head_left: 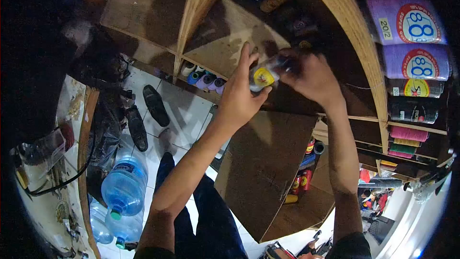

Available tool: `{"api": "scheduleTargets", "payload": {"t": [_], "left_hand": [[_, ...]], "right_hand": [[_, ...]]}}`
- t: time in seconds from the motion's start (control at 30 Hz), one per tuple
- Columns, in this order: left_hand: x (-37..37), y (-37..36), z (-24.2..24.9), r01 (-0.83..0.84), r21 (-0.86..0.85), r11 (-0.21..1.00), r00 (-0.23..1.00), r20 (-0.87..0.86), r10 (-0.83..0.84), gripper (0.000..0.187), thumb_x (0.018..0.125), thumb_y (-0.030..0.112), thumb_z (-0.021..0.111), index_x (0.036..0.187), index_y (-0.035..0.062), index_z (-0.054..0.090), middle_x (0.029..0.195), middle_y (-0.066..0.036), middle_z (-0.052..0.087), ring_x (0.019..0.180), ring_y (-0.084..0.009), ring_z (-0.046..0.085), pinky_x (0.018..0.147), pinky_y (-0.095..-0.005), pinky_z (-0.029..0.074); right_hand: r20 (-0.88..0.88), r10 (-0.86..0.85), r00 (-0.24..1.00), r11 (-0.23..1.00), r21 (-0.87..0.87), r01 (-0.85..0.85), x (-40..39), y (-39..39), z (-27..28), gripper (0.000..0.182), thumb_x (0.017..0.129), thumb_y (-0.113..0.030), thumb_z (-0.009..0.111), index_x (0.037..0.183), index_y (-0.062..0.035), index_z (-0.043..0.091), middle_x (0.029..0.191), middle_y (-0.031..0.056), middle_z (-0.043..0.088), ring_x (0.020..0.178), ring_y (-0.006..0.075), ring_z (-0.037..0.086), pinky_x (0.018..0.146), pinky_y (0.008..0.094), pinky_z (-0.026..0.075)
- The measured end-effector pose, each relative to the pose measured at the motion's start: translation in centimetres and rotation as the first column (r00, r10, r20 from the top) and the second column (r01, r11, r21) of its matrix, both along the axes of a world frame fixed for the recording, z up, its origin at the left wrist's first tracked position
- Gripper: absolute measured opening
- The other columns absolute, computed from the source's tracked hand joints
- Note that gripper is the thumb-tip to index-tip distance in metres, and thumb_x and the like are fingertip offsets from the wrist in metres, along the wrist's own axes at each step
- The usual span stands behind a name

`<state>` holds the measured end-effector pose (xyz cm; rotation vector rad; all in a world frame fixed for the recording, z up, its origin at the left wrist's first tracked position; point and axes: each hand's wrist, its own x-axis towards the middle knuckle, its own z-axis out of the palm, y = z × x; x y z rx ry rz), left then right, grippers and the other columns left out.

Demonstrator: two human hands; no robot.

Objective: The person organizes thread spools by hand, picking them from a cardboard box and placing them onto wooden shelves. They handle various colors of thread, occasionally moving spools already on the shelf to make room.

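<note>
Near the upper middle, my left hand (247,86) holds a plastic-wrapped spool (263,77) with a yellow and red round label, its fingers round the lower left side. My right hand (306,76) is at the spool's upper right end, fingers curled and blurred by motion; what they grip there is too smeared to make out. Both hands are in front of a wooden shelf (196,14). Below them stands an open cardboard box (254,163) with red, blue and yellow spools (302,182) inside.
Large thread cones (417,24) fill the right shelf, with smaller pink and green spools (407,134) below. More cones (203,79) sit in a lower compartment. Water bottles (124,187) and black shoes (155,105) are on the tiled floor, left of my legs.
</note>
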<state>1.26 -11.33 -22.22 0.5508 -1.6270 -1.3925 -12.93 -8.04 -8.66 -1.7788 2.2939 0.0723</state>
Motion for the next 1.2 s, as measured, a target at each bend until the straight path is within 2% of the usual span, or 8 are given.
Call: {"api": "scheduleTargets", "payload": {"t": [0.1, 0.2, 0.33, 0.83, 0.93, 1.0, 1.07, 1.2], "left_hand": [[-0.4, 0.9, 0.0, -0.015, -0.016, 1.000, 0.998, 0.055, 0.016, 0.092, 0.075, 0.004, 0.070, 0.145, 0.0013, 0.009, 0.138, -0.027, 0.037, 0.128, -0.0365, 0.040, 0.101, -0.0392, 0.037], [-0.1, 2.4, -0.2, 0.064, 0.030, 0.997, 0.996, 0.067, -0.066, 0.089, 0.077, 0.002, 0.066, 0.144, 0.0009, 0.008, 0.141, -0.024, 0.035, 0.130, -0.0360, 0.037, 0.104, -0.0398, 0.034], [0.8, 4.0, -0.9, 0.087, 0.016, 0.996, 0.992, 0.085, -0.088, 0.087, 0.078, 0.002, 0.065, 0.144, 0.0022, 0.009, 0.141, -0.022, 0.036, 0.130, -0.0362, 0.036, 0.105, -0.0395, 0.032], [6.9, 6.7, -4.4, 0.194, 0.283, 0.939, 0.929, 0.255, -0.269, 0.072, 0.085, 0.005, 0.058, 0.144, 0.0080, 0.018, 0.143, -0.019, 0.034, 0.130, -0.0357, 0.036, 0.106, -0.0418, 0.034], [8.2, 8.0, -4.0, 0.147, 0.318, 0.936, 0.914, 0.318, -0.251, 0.060, 0.085, 0.005, 0.058, 0.139, 0.0076, 0.032, 0.136, -0.018, 0.043, 0.124, -0.0340, 0.044, 0.102, -0.0407, 0.038], [8.6, 8.2, -3.0, 0.148, 0.285, 0.947, 0.928, 0.292, -0.233, 0.055, 0.082, 0.001, 0.060, 0.133, 0.0048, 0.041, 0.129, -0.017, 0.050, 0.117, -0.0280, 0.052, 0.094, -0.0360, 0.045], [8.6, 8.7, -1.1, 0.089, 0.265, 0.960, 0.958, 0.240, -0.155, 0.042, 0.081, -0.005, 0.059, 0.121, 0.0040, 0.052, 0.115, -0.013, 0.057, 0.101, -0.0197, 0.060, 0.081, -0.0297, 0.050], [7.8, 9.2, 4.6, 0.130, 0.241, 0.962, 0.978, 0.126, -0.164, 0.032, 0.080, -0.007, 0.057, 0.109, 0.0059, 0.059, 0.102, -0.008, 0.058, 0.082, -0.0117, 0.057, 0.069, -0.0234, 0.046]], "right_hand": [[0.139, -0.264, 0.954, 0.965, 0.036, 0.262, -6.1, -1.0, -2.2, 0.054, 0.075, -0.033, 0.071, 0.117, -0.0027, 0.056, 0.114, 0.0168, 0.060, 0.110, 0.0307, 0.055, 0.092, 0.0389, 0.044], [-0.045, -0.032, 0.998, 0.937, -0.348, 0.014, -15.6, -2.6, -6.4, 0.063, 0.076, -0.037, 0.069, 0.125, -0.0035, 0.049, 0.123, 0.0150, 0.055, 0.119, 0.0284, 0.047, 0.099, 0.0394, 0.039], [-0.239, -0.048, 0.970, 0.822, -0.561, -0.098, -17.0, -4.8, -7.9, 0.060, 0.074, -0.029, 0.072, 0.124, -0.0051, 0.050, 0.123, 0.0140, 0.055, 0.118, 0.0287, 0.047, 0.099, 0.0401, 0.039], [-0.323, -0.123, 0.938, 0.835, -0.544, -0.078, -17.8, -6.1, -10.5, 0.054, 0.072, -0.019, 0.075, 0.120, -0.0057, 0.053, 0.117, 0.0142, 0.057, 0.111, 0.0302, 0.053, 0.096, 0.0400, 0.041], [-0.149, -0.238, 0.960, 0.926, -0.332, 0.178, -12.4, -3.8, -7.2, 0.060, 0.080, -0.027, 0.066, 0.129, -0.0036, 0.043, 0.130, 0.0173, 0.048, 0.126, 0.0310, 0.040, 0.104, 0.0408, 0.033], [0.179, -0.081, 0.980, 0.960, -0.252, 0.126, -8.6, 0.3, -4.8, 0.047, 0.082, -0.020, 0.063, 0.123, -0.0029, 0.050, 0.120, 0.0146, 0.056, 0.114, 0.0257, 0.049, 0.097, 0.0371, 0.039], [0.606, -0.100, 0.789, 0.990, -0.020, 0.141, -2.8, 4.7, 0.9, 0.035, 0.083, -0.013, 0.061, 0.116, -0.0022, 0.057, 0.107, 0.0105, 0.063, 0.101, 0.0195, 0.057, 0.089, 0.0326, 0.045], [0.782, -0.262, 0.565, 0.959, 0.142, 0.247, -0.1, 15.6, 6.5, 0.026, 0.080, 0.002, 0.057, 0.104, -0.0021, 0.063, 0.094, 0.0066, 0.063, 0.084, 0.0126, 0.060, 0.072, 0.0268, 0.050]]}}
